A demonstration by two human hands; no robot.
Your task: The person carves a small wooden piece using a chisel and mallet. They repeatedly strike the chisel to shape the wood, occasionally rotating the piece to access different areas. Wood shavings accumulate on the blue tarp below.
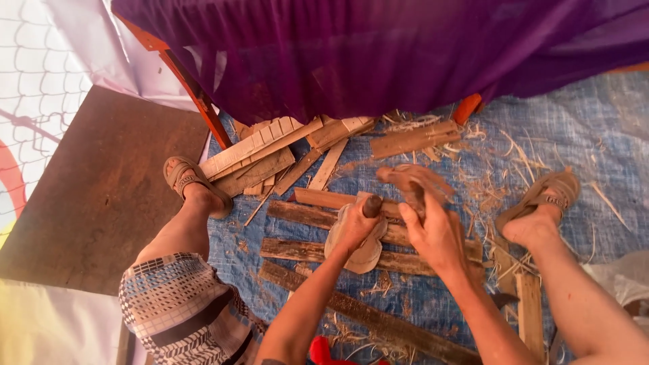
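Seen from above, a seated person's left hand [353, 226] is closed around a dark wooden handle [372, 205], its rounded end poking up from the fist, directly over a flat, pale, shoe-sole-shaped wooden piece [365, 255] lying across rough planks [297, 250]. The right hand [433, 230] grips a blurred, curved strip of wood [412, 181] just beside the left hand, above the planks. Sandalled feet [193, 182] rest at either side on a blue woven tarp [574, 128] strewn with wood shavings [487, 182], below a purple cloth [378, 54].
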